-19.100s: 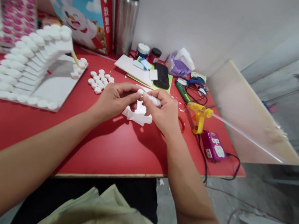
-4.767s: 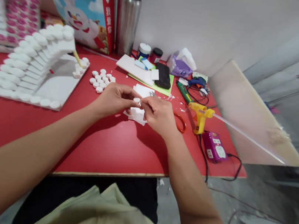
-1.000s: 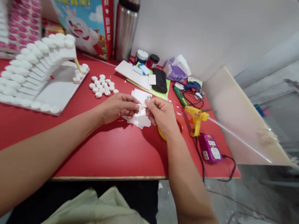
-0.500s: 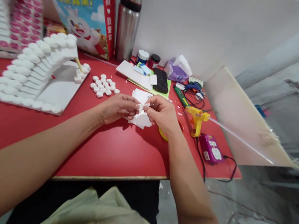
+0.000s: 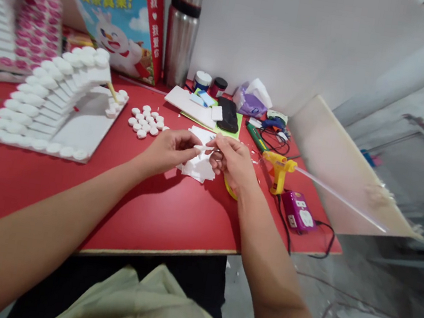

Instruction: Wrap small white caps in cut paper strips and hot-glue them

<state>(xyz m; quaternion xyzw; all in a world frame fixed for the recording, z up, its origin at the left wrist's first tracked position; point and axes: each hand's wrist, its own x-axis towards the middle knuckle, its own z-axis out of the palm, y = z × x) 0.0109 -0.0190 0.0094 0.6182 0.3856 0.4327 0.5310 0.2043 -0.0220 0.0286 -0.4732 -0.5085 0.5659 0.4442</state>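
Observation:
Between the fingertips of my left hand (image 5: pixel 173 149) and my right hand (image 5: pixel 231 161) is a small white strip of paper (image 5: pixel 203 148), pinched from both sides. It hangs over a stack of white paper pieces (image 5: pixel 199 169) lying on the red table. Beside my left hand lies a cluster of white rounded pieces (image 5: pixel 146 121). Farther left stands a white model staircase (image 5: pixel 55 103), edged with similar round pieces. Part of a yellow ring-shaped thing (image 5: pixel 230 187) shows under my right wrist.
Right of my hands are a yellow glue gun (image 5: pixel 280 170) with a long clear stick and a purple power box (image 5: pixel 302 212) with black cables. At the back stand a steel flask (image 5: pixel 181 32), paint jars (image 5: pixel 202 80), a black pouch (image 5: pixel 228 114) and a tissue pack (image 5: pixel 249 101).
My fingers have shifted their hold on the white strip, which now stretches flatter between both hands. The left thumb is straighter and the right fingers are more curled. Surrounding things stay put.

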